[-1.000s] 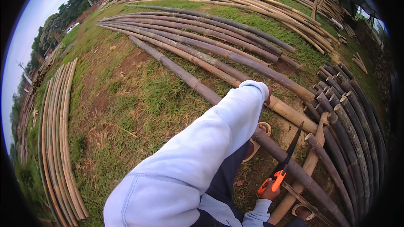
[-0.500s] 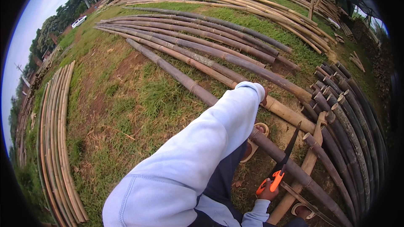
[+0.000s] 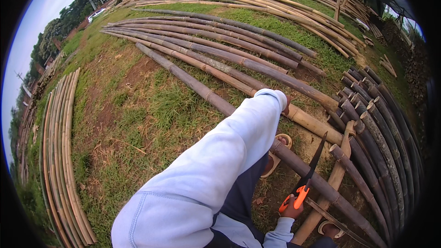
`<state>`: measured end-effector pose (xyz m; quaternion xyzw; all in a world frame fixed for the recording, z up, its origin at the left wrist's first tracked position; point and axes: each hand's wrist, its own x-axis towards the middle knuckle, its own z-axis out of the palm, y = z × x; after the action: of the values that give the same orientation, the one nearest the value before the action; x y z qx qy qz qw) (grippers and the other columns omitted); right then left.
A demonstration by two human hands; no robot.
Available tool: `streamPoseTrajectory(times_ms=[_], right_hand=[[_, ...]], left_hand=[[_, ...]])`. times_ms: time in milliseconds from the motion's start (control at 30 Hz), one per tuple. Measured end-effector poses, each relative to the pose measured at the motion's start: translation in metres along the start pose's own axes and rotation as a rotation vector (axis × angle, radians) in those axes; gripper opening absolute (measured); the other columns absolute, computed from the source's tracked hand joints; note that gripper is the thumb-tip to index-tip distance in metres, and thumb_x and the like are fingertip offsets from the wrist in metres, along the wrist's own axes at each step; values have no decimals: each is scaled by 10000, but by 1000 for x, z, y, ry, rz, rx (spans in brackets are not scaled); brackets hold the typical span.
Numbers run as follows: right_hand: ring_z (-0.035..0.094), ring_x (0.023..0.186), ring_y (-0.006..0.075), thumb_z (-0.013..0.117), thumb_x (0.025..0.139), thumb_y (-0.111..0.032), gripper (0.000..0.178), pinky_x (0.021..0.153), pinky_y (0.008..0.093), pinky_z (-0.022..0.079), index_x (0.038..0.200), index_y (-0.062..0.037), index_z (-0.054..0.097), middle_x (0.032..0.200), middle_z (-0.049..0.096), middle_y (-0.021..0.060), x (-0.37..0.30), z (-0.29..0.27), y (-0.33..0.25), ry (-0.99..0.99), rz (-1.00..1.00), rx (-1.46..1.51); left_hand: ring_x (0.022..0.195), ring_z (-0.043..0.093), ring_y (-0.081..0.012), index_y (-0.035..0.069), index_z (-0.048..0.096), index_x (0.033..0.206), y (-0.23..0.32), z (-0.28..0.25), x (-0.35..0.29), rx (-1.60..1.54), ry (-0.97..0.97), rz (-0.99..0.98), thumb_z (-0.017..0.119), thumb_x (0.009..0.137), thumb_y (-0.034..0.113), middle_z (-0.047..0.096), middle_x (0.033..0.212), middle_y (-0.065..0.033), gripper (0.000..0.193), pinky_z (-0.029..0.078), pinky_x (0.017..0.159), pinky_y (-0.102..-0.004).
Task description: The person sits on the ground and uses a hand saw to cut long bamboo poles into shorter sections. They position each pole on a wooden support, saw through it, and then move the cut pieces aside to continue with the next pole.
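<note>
My right hand (image 3: 291,208) is wrapped round the orange handle of a hand saw (image 3: 316,160). The saw's dark blade crosses over a long dark bamboo pole (image 3: 330,193), its tip pointing away from me. My left arm, in a pale blue sleeve, reaches across the middle of the view. Of my left hand (image 3: 288,104) only a sliver shows past the cuff, beside a thick tan bamboo pole (image 3: 312,123); its fingers are hidden. Under the poles' near ends lies a tan bamboo support (image 3: 339,174).
Dark cut bamboo (image 3: 386,156) is stacked at the right. More poles (image 3: 220,41) lie ahead on grass, and a bundle of tan poles (image 3: 59,156) lies at the left. My sandalled foot (image 3: 283,143) stands by the dark pole. A white car (image 3: 96,14) is far off.
The distant white car has moved to the right, partly out of sight. My hands and the saw have hardly moved; the view has shifted slightly.
</note>
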<state>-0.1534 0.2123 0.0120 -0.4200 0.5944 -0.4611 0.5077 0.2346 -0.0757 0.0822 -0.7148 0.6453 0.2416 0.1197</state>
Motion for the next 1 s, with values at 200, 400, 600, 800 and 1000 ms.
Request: streamPoseTrajectory(times_ms=[200,400,600,800,1000], right_hand=[[555,536,145,672,953,-73,204,526,312,452,813,-48,525,621,561,56,0,-1,1,-7,-12,-12],[553,531,146,680,951,-73,209,525,309,457,812,-50,525,618,557,52,1,-1,3,-10,-6,1],[560,531,143,685,954,-81,210,525,306,465,822,-52,524,617,551,51,2,-3,5,-14,-9,-25],[561,534,142,686,956,-85,208,524,305,466,829,-52,524,625,552,50,2,-3,6,-17,-16,11],[559,536,142,686,956,-87,205,520,306,464,837,-50,524,633,555,51,3,-4,9,-25,-24,-14]], left_hand=[[969,717,-368,41,789,1033,-2,4,9,93,56,67,718,803,553,758,1012,-187,566,549,879,-503],[1097,657,-373,94,716,1170,-2,4,12,36,-12,4,713,849,513,688,1180,-156,528,513,959,-527],[952,721,-355,47,794,1005,-7,10,15,34,51,48,719,812,528,764,987,-178,524,553,875,-494],[960,719,-363,49,794,1014,-4,7,12,70,58,52,719,817,536,763,1000,-180,531,551,885,-500],[991,713,-367,54,789,1053,-4,8,11,80,63,50,715,825,545,759,1028,-178,546,545,902,-508]])
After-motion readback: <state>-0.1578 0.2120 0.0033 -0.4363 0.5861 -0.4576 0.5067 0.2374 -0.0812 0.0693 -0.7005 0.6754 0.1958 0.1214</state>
